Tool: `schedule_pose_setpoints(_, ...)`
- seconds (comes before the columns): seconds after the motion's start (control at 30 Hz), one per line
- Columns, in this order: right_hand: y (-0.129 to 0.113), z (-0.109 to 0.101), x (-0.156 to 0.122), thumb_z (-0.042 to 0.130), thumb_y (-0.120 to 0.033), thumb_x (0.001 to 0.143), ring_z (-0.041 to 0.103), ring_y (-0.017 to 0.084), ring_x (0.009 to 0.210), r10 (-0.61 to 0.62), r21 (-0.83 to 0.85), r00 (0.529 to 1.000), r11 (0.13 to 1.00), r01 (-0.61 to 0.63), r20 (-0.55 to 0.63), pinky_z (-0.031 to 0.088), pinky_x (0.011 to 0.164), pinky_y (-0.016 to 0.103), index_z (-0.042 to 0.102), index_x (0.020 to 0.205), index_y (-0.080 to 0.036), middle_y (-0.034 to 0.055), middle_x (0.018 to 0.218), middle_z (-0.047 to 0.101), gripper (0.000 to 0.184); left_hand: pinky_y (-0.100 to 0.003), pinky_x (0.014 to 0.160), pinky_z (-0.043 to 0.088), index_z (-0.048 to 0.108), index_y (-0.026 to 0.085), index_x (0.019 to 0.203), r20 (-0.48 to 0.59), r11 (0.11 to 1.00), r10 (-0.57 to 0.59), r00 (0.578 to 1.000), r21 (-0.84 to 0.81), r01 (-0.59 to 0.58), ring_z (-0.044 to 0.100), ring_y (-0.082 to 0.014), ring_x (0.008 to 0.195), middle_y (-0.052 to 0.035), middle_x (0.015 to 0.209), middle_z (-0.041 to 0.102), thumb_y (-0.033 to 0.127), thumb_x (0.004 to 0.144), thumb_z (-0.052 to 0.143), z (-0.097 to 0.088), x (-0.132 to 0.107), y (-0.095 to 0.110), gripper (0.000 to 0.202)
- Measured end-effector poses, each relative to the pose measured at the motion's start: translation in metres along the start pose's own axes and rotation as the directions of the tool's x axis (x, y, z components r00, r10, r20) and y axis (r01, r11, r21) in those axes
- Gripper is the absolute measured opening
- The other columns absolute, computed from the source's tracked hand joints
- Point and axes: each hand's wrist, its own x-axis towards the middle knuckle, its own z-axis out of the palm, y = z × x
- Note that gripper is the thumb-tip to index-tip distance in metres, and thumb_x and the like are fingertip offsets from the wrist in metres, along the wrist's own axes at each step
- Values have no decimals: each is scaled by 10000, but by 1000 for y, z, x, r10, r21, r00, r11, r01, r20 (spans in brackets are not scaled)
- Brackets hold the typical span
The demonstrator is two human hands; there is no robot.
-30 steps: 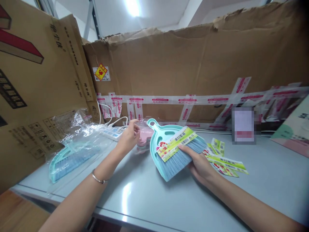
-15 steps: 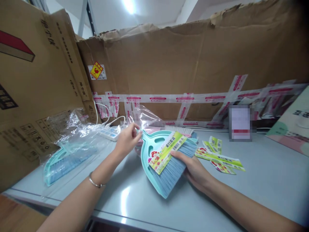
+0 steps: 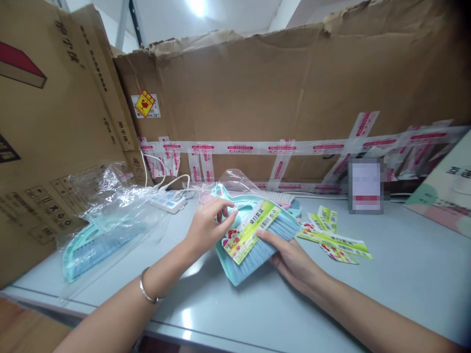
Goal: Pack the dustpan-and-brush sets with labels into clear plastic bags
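A light teal dustpan point(image 3: 225, 267) with a blue-bristled hand brush point(image 3: 253, 255) nested in it is tilted above the table. Across the brush lies a green and white printed card label point(image 3: 246, 236). My right hand point(image 3: 290, 257) grips the set at its right side, thumb on the label and fingers underneath. Over the dustpan's upper left part, my left hand point(image 3: 211, 223) has its thumb and curled fingers closed around the brush's pale teal handle point(image 3: 233, 219). The dustpan's looped handle point(image 3: 220, 190) sticks up beyond that hand.
A bagged teal dustpan and brush point(image 3: 97, 245) lies at the left, near a white power strip point(image 3: 168, 201). Behind my hands are a clear bag and a pink set point(image 3: 281, 198). Several card labels point(image 3: 334, 240) lie right. Cardboard point(image 3: 235, 93) walls the back; a blurred upright device point(image 3: 365, 186) stands there.
My left hand has moved from the dustpan's looped handle down and right onto the brush's handle. The set has shifted slightly up and left in my right hand.
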Motion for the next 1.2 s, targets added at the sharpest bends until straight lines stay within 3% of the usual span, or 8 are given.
schedule_pose_setpoints(0.3,6,-1,-1,793,-204,608,669,232,923,49,-36,993,998,-45,110,565,769,329,647,988,-172,54,1024,708,409,-221,554,401,604,177,880,-58,999,-16,998,47,19,479,-93,554,21,668,543,204,816,569,3,-1,8,78)
schedule_pose_setpoints(0.57,6,3,-6,792,-186,601,673,221,901,59,-28,989,998,-56,136,569,760,324,610,1118,-180,51,1029,707,548,-202,526,409,602,151,855,-169,962,242,955,167,-214,467,-84,529,22,635,537,156,835,547,9,-3,13,58)
schedule_pose_setpoints(0.67,4,4,-5,773,-157,615,678,217,875,60,-13,992,998,-59,107,574,725,306,607,1138,-174,57,1010,711,549,-208,557,435,614,149,855,-143,919,346,927,249,-305,511,-94,562,5,647,569,165,852,533,8,-4,14,83)
schedule_pose_setpoints(0.77,0,4,-3,741,-132,641,684,205,816,56,42,998,997,-57,31,579,674,287,613,1119,-148,71,981,715,495,-207,551,439,630,149,865,-66,894,380,923,281,-348,542,-101,583,-12,678,601,197,862,533,5,-5,14,108)
schedule_pose_setpoints(1.0,-9,4,1,689,-78,693,685,170,698,-23,224,995,974,44,-98,583,564,235,631,1044,-133,63,918,720,360,-243,572,443,646,165,840,92,904,387,917,157,-397,566,-121,621,-30,689,633,220,887,503,-2,-3,10,159)
schedule_pose_setpoints(1.1,-11,4,2,670,-54,706,692,165,727,-45,270,990,960,80,-133,598,602,232,631,1047,-153,49,931,722,357,-277,676,468,637,188,900,1,942,334,942,21,-334,593,-139,720,-36,774,655,220,864,547,-6,-2,9,102)
schedule_pose_setpoints(1.17,-12,3,3,667,-47,711,695,164,757,-62,290,988,952,102,-143,603,625,227,630,1053,-167,38,934,723,364,-310,800,464,611,206,1005,-195,983,141,970,-85,-160,591,-165,892,-62,958,648,251,855,562,-8,-1,7,165)
schedule_pose_setpoints(1.2,-13,3,3,664,-45,715,695,163,770,-72,298,987,948,113,-144,604,637,226,629,1056,-170,35,935,723,364,-322,849,452,585,218,1069,-289,985,-15,957,-169,-36,571,-178,982,-74,1072,618,277,853,564,-8,0,5,225)
